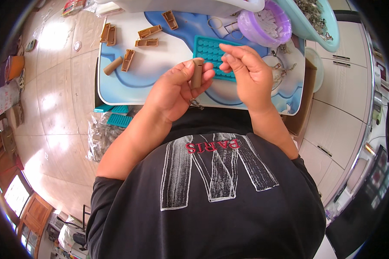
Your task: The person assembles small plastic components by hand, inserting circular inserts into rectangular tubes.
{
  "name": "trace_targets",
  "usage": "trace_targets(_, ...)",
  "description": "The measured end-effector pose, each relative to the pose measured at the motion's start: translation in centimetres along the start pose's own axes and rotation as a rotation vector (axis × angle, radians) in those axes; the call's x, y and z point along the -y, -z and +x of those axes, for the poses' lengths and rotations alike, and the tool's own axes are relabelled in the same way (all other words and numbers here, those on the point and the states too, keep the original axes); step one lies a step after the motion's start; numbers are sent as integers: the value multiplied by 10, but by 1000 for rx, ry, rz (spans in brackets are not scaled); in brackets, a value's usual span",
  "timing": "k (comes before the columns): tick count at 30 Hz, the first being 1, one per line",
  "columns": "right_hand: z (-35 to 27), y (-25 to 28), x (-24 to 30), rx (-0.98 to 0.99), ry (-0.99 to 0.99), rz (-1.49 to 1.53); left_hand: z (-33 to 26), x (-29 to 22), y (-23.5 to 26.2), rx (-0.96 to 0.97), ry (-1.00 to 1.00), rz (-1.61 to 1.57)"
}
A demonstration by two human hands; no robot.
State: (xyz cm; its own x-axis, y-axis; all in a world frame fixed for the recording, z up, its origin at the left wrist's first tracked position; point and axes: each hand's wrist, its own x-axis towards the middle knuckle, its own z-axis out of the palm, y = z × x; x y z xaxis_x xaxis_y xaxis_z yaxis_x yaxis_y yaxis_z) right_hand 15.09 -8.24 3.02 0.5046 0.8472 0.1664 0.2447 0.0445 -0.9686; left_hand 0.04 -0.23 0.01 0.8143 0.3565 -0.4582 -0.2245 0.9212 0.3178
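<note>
My left hand [170,88] is closed round a tan, rounded plastic casing [196,77], held upright with a small dark slot near its top. To its right, my right hand [253,73] has its thumb and fingertips drawn together; anything small between them cannot be made out. Behind both hands a teal tray [203,39] with rows of round hollows lies on the blue-and-white table, partly covered by my right hand. Just below my left hand is a small metal piece [196,103] at the table's near edge.
Several brown casing halves [147,42] lie at the table's left. A purple basin [242,32] of small pale parts and a light-blue basin [330,26] of metal pieces stand at the right rear. Teal trays [119,120] and clear plastic bags [100,140] sit lower left.
</note>
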Motion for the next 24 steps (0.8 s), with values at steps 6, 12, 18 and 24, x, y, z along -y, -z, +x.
trace_targets(6, -6, -2, 10, 58, -133, -173, -1, 0, 0, -63, -2, -47)
trace_targets(12, -2, 0, -1, 42, 227, -321, 3, -3, 5, 42, -6, 36)
trace_targets(18, 1, -1, -5, 58, 431, -432, 0, 0, -5, -5, -25, 39)
trace_targets(24, 0, -4, -7, 76, 438, -499, 6, -5, -8, 302, -95, 97)
